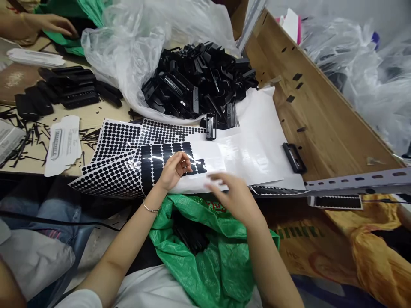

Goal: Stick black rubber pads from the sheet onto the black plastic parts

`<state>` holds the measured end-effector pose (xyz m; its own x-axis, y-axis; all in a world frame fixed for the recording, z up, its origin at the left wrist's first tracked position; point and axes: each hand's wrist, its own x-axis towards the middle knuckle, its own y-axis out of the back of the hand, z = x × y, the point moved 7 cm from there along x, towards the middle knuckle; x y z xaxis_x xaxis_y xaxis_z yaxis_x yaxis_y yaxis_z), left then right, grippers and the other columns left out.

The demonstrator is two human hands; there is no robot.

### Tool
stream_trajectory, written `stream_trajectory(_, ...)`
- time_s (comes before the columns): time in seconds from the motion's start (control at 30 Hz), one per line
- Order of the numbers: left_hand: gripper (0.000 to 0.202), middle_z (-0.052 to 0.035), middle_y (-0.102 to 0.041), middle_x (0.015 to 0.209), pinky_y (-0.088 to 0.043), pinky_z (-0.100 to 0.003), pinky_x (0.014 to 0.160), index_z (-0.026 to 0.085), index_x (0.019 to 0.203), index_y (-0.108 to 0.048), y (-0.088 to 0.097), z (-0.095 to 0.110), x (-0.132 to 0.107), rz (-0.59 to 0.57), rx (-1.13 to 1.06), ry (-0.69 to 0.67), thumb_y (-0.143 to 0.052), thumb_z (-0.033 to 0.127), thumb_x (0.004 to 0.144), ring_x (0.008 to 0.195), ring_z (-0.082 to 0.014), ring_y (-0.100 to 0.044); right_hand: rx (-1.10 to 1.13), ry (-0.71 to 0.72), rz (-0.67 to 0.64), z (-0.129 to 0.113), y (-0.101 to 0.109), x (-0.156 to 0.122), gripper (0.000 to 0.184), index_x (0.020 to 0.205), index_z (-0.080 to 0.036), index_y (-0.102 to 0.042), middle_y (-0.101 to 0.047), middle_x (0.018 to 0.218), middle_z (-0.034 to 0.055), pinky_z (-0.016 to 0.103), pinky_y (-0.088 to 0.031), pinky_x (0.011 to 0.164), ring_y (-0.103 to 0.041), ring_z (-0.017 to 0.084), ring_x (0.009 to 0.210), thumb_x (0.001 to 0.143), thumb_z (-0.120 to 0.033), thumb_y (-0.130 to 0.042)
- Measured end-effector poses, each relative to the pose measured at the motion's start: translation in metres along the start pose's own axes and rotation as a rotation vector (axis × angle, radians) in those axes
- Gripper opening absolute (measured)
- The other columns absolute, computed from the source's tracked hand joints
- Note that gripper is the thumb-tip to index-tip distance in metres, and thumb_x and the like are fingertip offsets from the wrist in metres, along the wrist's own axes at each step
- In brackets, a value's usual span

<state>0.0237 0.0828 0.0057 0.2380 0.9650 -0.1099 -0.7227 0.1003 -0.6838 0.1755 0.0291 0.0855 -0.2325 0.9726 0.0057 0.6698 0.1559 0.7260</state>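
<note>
Left hand, centre of frame: fingers loosely curled, thumb near the index finger, over the right-hand rows of the sheet of black dots. Touch on the sheet, or any dot between the fingertips: not resolvable. Thin metal bracelet at the wrist.

Right hand, just right of centre, motion-blurred: thumb and fingers parted, pointing left toward the other hand, above the near edge of the white paper. Contents of the gap: unclear. Both hands near each other, apart.

Sheet of black dots: centre, glossy, with further dotted sheets to its left, lower edges overhanging the front of the table. Small black plastic part at its upper right.

Edges: wood-grain panel slanting down the right side, meeting a slotted metal rail; black plastic handle-shaped part in that corner. Beyond the sheets, upper centre: heap of black plastic parts in a clear plastic bag. Below the hands, lower centre: green woven bag, mouth gaping, dark parts inside. Widest room: rightward over the white paper, from right hand to corner part.

Upper left: co-worker's hand, fingers extended.
</note>
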Motion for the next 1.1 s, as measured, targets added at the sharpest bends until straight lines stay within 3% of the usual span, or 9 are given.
stream_trajectory(0.1,0.029,0.0012,-0.059,0.068,-0.053,-0.023,0.062,0.018,0.078,-0.059,0.0,-0.001,0.001,0.026,0.013,0.01,-0.068,0.046,0.079,0.06,-0.0097,-0.058,-0.011,0.041,0.367,0.012,0.015,0.085,0.04,0.122,-0.023,-0.06,-0.063,0.124,0.0125,0.052,-0.047,0.095,-0.055,0.034,0.115,0.084,-0.035,-0.063)
stream_trajectory(0.23,0.024,-0.0014,-0.066,0.085,-0.053,-0.024,0.069,0.019,0.09,-0.061,0.002,0.001,0.004,0.092,-0.018,-0.012,-0.07,0.037,0.077,0.076,-0.0115,-0.063,0.09,-0.133,0.475,0.044,0.008,0.159,0.05,0.129,-0.014,-0.052,-0.062,0.123,0.018,0.056,-0.042,0.101,-0.055,0.035,0.117,0.08,-0.02,-0.059)
stream_trajectory(0.33,0.027,-0.0056,-0.067,0.107,-0.052,-0.027,0.079,0.02,0.103,-0.062,0.004,0.002,0.005,0.113,-0.033,-0.023,-0.066,0.035,0.082,0.093,-0.0143,-0.064,0.501,-0.166,0.413,0.047,0.0,0.151,0.039,0.121,-0.017,-0.056,-0.068,0.108,0.0121,0.046,-0.053,0.088,-0.067,0.026,0.092,0.084,-0.027,-0.052)
stream_trajectory(0.43,0.033,-0.0067,-0.066,0.112,-0.051,-0.03,0.086,0.02,0.104,-0.063,0.004,0.002,0.005,0.109,-0.052,-0.041,-0.065,0.043,0.082,0.102,-0.0176,-0.063,0.823,-0.116,-0.003,0.021,-0.028,0.111,0.036,0.113,-0.021,-0.061,-0.071,0.091,0.0054,0.039,-0.058,0.067,-0.068,0.019,0.067,0.084,-0.04,-0.051)
stream_trajectory(0.5,0.037,-0.0054,-0.067,0.108,-0.052,-0.03,0.086,0.02,0.102,-0.063,0.004,0.002,0.004,0.109,-0.055,-0.068,-0.07,0.047,0.077,0.101,-0.0183,-0.063,0.747,-0.088,-0.176,0.005,-0.039,0.085,0.038,0.113,-0.024,-0.062,-0.07,0.085,0.0015,0.034,-0.057,0.061,-0.065,0.016,0.062,0.081,-0.043,-0.059)
stream_trajectory(0.57,0.043,-0.0041,-0.067,0.107,-0.054,-0.029,0.084,0.021,0.102,-0.061,0.004,0.002,0.004,0.101,-0.042,-0.086,-0.075,0.047,0.072,0.099,-0.018,-0.064,0.554,-0.044,-0.139,-0.001,-0.037,0.078,0.033,0.107,-0.025,-0.066,-0.069,0.082,-0.0001,0.032,-0.055,0.063,-0.064,0.016,0.064,0.08,-0.045,-0.063)
stream_trajectory(0.73,0.056,-0.0033,-0.066,0.101,-0.059,-0.03,0.071,0.021,0.104,-0.055,0.005,-0.001,0.002,0.094,0.037,-0.058,-0.083,0.045,0.062,0.088,-0.0177,-0.066,0.153,-0.024,0.348,0.013,-0.005,0.131,0.024,0.08,-0.02,-0.072,-0.068,0.094,0.0068,0.037,-0.05,0.081,-0.062,0.021,0.085,0.086,-0.035,-0.055)
stream_trajectory(0.87,0.058,-0.0009,-0.064,0.087,-0.059,-0.027,0.06,0.02,0.101,-0.054,0.005,-0.001,0.002,0.08,0.086,-0.052,-0.084,0.047,0.059,0.074,-0.0164,-0.066,-0.083,-0.109,0.244,0.027,-0.02,0.177,0.008,0.073,-0.019,-0.071,-0.066,0.098,0.0077,0.041,-0.046,0.089,-0.06,0.024,0.094,0.078,-0.02,-0.063)
stream_trajectory(1.1,0.055,-0.0025,-0.067,0.086,-0.06,-0.032,0.066,0.02,0.104,-0.059,0.003,-0.002,0.004,0.055,0.116,-0.045,-0.082,0.046,0.062,0.066,-0.0152,-0.065,-0.162,-0.195,0.228,0.034,-0.03,0.182,0.005,0.079,-0.022,-0.068,-0.061,0.103,0.0071,0.046,-0.045,0.089,-0.055,0.027,0.104,0.08,-0.02,-0.064)
